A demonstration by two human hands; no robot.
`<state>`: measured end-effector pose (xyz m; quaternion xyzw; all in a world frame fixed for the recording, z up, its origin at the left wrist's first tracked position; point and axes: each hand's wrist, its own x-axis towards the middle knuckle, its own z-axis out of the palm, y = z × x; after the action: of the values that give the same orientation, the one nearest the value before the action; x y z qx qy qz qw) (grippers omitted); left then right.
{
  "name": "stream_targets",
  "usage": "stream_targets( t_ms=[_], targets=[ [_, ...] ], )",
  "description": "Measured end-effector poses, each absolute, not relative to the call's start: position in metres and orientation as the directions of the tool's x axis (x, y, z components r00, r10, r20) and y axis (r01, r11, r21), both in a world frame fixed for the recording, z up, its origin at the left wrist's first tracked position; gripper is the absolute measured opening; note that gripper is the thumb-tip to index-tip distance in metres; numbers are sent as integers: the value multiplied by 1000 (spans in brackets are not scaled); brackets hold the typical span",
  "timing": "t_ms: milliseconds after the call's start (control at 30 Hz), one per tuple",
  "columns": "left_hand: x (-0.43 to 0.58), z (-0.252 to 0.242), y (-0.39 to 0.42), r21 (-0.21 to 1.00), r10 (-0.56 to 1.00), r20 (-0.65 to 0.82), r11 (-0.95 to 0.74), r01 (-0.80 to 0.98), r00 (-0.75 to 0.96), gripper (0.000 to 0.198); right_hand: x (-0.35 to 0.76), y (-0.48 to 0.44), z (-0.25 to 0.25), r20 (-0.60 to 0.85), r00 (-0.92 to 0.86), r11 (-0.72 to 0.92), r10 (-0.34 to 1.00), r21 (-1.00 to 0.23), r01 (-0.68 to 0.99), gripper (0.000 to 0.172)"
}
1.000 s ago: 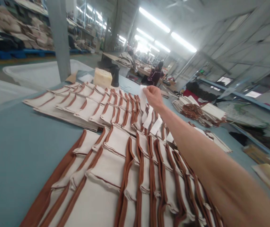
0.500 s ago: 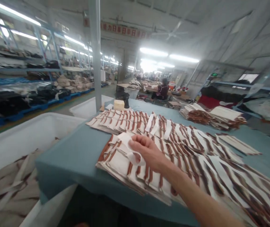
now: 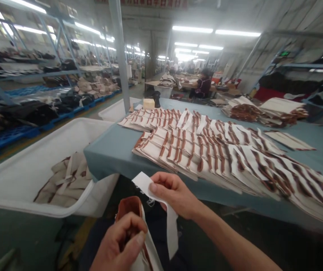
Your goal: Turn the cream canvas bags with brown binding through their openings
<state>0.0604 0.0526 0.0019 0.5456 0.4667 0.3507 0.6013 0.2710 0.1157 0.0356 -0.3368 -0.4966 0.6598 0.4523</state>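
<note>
Between the thumb and fingers of my right hand (image 3: 175,192) is a white fabric strip (image 3: 172,229); one end sticks out to the left with loose threads, the rest hangs down. My left hand (image 3: 121,241), lower and to the left, is closed on a cream fabric piece with a brown edge (image 3: 131,207), held just below the strip and apart from it. Beyond both hands, overlapping rows of cream fabric pieces with brown edges (image 3: 178,145) cover much of the table. White strips (image 3: 243,162) lie across several of them towards the right.
The blue-covered table (image 3: 104,150) ends just ahead of my hands. At the left stands a white bin (image 3: 73,131) with folded beige pieces (image 3: 65,180). A metal post (image 3: 121,56) rises behind it. Stacked pieces (image 3: 282,109) lie at the back right. A person (image 3: 203,84) sits further off.
My right hand has drawn back from the rows towards me, carrying the white strip. My left hand has come into view with a brown-edged piece. The view has tilted down.
</note>
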Motion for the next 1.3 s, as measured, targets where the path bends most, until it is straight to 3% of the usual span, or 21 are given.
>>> stream_targets(
  t_ms=[133,333,533,800,933,1033,1133,1300],
  targets=[
    [50,1,44,972,939,-226,200,123,258,49,264,103,29,11,-286,-68,958,-962,-265,59],
    [49,6,40,976,964,-210,216,-20,163,53,255,83,18,42,-247,-10,968,-979,-205,57],
    [54,16,31,957,953,-248,269,-107,176,60,255,57,8,32,-375,14,926,-999,-49,53],
    [52,24,16,964,959,-265,266,2,100,54,259,44,8,-105,-498,-91,861,-994,52,62],
    [48,22,13,938,934,-340,345,-37,108,53,258,42,10,-18,-476,35,879,-994,103,62],
    [48,20,10,932,930,-353,359,-42,101,53,253,39,8,86,-444,127,892,-990,62,59],
    [48,20,6,943,940,-332,333,3,79,53,242,36,5,114,-393,114,912,-993,-24,55],
    [46,19,1,965,972,-228,219,141,50,49,220,27,-3,35,-300,-8,953,-990,-140,46]
  ],
)
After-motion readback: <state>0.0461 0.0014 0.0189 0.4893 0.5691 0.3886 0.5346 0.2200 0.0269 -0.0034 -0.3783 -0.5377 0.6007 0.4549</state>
